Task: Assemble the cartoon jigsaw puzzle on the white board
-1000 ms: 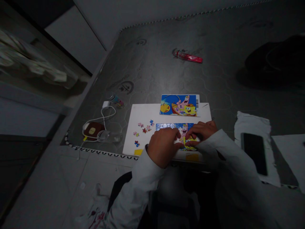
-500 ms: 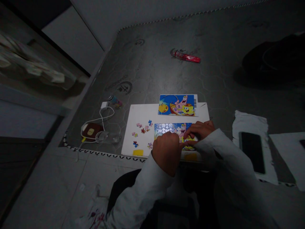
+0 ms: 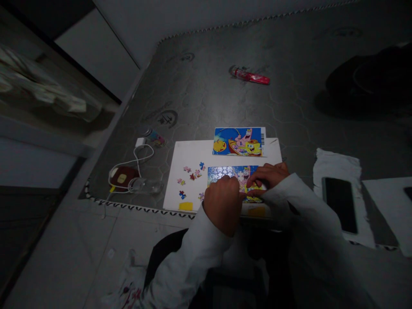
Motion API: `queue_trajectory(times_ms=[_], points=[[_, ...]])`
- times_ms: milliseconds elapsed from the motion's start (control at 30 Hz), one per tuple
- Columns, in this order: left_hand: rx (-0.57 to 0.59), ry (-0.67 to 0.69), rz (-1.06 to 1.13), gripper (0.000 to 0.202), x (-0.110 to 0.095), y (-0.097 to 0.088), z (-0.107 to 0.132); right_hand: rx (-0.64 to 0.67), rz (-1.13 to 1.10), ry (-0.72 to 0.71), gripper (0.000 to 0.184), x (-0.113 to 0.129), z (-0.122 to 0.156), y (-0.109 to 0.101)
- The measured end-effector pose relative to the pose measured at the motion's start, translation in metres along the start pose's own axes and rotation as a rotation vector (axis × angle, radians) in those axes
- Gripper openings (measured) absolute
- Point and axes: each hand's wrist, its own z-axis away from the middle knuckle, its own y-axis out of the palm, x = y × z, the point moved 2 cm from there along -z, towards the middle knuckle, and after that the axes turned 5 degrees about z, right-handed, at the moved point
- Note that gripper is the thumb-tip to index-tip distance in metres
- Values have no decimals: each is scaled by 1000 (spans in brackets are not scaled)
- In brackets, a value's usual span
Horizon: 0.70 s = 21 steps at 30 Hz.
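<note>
A partly assembled cartoon jigsaw puzzle (image 3: 227,174) lies on a white board (image 3: 189,154) at the near edge of a grey mat. My left hand (image 3: 223,204) is curled over the puzzle's lower left part, fingers closed; what they pinch is hidden. My right hand (image 3: 268,177) rests on the puzzle's right side with fingers pressed down on the pieces. Several loose puzzle pieces (image 3: 191,175) lie scattered on the board to the left. The reference picture card (image 3: 238,141) lies at the board's far edge.
A dark red power bank with a white cable (image 3: 124,177) and a clear bottle (image 3: 146,185) lie left of the board. A phone (image 3: 339,205) rests on a white cloth at right. A red tube (image 3: 250,76) lies farther away. A dark bag (image 3: 370,83) sits at the far right.
My left hand slid rightward and nearer along the puzzle's lower edge, uncovering a loose piece at the lower left. My right hand stayed on the puzzle's right side.
</note>
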Motion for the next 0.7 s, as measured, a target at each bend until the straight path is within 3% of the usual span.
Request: queue_trajectory(times_ms=[333,500,700], points=[[-3,-33,27,24,0,9,2,-11,-18,67,14,-3,-6,8],[-82,-99,213,20,8,14,4,-2,18,207,11,-5,-20,24],[-149,-235,479,14,15,27,9,-44,-77,184,13,2,-19,20]])
